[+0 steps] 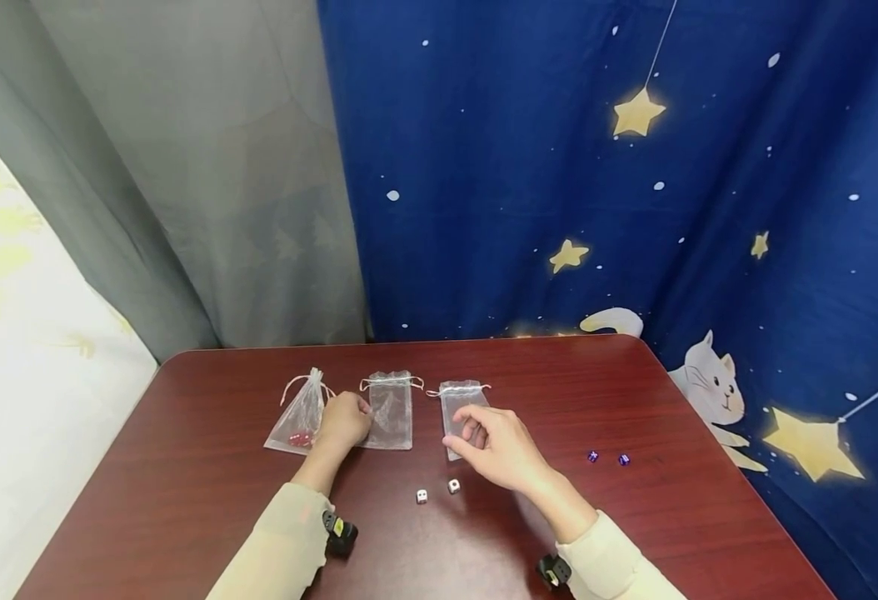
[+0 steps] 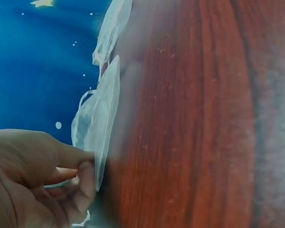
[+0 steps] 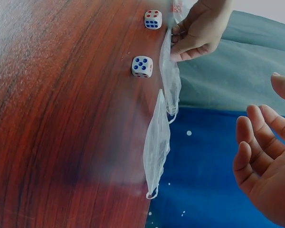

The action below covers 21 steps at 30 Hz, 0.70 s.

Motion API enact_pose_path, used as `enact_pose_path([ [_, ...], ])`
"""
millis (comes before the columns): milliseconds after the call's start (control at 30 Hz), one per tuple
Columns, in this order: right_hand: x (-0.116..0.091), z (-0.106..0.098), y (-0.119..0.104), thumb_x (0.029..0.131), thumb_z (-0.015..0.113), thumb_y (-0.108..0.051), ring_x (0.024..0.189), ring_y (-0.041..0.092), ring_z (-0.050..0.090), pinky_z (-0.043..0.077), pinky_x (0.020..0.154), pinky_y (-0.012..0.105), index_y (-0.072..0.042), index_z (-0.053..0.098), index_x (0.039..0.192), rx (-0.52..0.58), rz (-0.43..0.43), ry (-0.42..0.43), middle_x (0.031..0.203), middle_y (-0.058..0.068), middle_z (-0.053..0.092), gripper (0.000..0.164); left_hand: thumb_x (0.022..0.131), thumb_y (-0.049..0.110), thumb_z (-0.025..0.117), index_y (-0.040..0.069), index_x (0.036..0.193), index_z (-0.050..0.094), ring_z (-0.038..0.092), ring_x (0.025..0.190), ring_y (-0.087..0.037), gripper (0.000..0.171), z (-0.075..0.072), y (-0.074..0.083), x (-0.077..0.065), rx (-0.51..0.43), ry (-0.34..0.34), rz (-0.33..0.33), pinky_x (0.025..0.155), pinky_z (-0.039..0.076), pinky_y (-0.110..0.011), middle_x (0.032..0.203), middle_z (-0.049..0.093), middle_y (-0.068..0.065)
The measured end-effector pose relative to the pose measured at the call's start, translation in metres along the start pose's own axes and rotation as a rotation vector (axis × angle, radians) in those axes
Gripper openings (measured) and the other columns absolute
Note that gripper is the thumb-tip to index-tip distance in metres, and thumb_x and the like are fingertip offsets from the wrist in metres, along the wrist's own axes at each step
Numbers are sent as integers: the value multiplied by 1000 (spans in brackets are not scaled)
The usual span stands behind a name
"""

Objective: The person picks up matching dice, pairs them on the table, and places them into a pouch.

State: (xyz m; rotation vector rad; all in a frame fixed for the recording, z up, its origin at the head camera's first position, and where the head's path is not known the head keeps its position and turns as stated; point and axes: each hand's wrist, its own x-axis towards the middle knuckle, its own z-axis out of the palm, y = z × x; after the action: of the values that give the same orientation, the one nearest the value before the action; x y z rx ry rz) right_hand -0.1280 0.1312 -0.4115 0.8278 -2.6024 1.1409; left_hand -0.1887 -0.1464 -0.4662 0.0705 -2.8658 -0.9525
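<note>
Three sheer white drawstring pouches lie in a row. My left hand (image 1: 346,419) is at the left edge of the middle pouch (image 1: 391,417), thumb and finger pinching it; in the left wrist view the fingertips (image 2: 88,166) meet the pouch's side (image 2: 104,128). The left pouch (image 1: 292,421), its neck gathered, has red dice (image 1: 300,438) inside and is partly behind that hand. Above the right pouch (image 1: 454,404) hovers my right hand (image 1: 502,446), fingers loosely bent with nothing between them. Two white dice, one nearer the left (image 1: 421,497) and another (image 1: 454,486), sit in front of the pouches.
Two blue dice (image 1: 592,457) lie on the right part of the reddish wooden table (image 1: 679,517). Behind the table's far edge hang a grey curtain (image 1: 259,208) and a blue starry curtain (image 1: 484,208).
</note>
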Motion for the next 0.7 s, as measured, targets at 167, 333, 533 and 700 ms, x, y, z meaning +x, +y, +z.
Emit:
enact_pose_path([
  [167, 1, -3, -1, 88, 81, -26, 64, 2, 57, 54, 61, 25, -16, 71, 101, 6, -9, 13, 76, -11, 60, 20, 82, 6, 70, 7, 72, 72, 65, 74, -28, 10, 1, -2, -4, -73, 79, 27, 73, 53, -45, 67, 67, -4],
  [333, 5, -6, -3, 86, 82, -20, 64, 2, 58, 54, 60, 26, -13, 71, 101, 15, -30, 51, 77, -9, 61, 20, 85, 4, 72, 3, 78, 72, 61, 57, -12, 7, -6, 4, -9, -178, 124, 80, 62, 50, -33, 61, 66, 1],
  [533, 12, -10, -6, 85, 82, -15, 65, 4, 61, 55, 59, 26, -9, 71, 102, 58, -68, 91, 80, -4, 65, 21, 90, 5, 74, 1, 86, 73, 61, 53, -5, 6, -21, 18, -17, -289, 138, 113, 55, 48, -21, 65, 68, -1],
  [700, 16, -15, -9, 85, 82, -12, 67, 7, 62, 56, 60, 27, -8, 70, 103, 104, -87, 131, 83, -2, 66, 22, 91, 5, 75, -1, 89, 72, 63, 55, -9, 7, -31, 28, -26, -355, 158, 180, 51, 48, -19, 69, 70, -3],
])
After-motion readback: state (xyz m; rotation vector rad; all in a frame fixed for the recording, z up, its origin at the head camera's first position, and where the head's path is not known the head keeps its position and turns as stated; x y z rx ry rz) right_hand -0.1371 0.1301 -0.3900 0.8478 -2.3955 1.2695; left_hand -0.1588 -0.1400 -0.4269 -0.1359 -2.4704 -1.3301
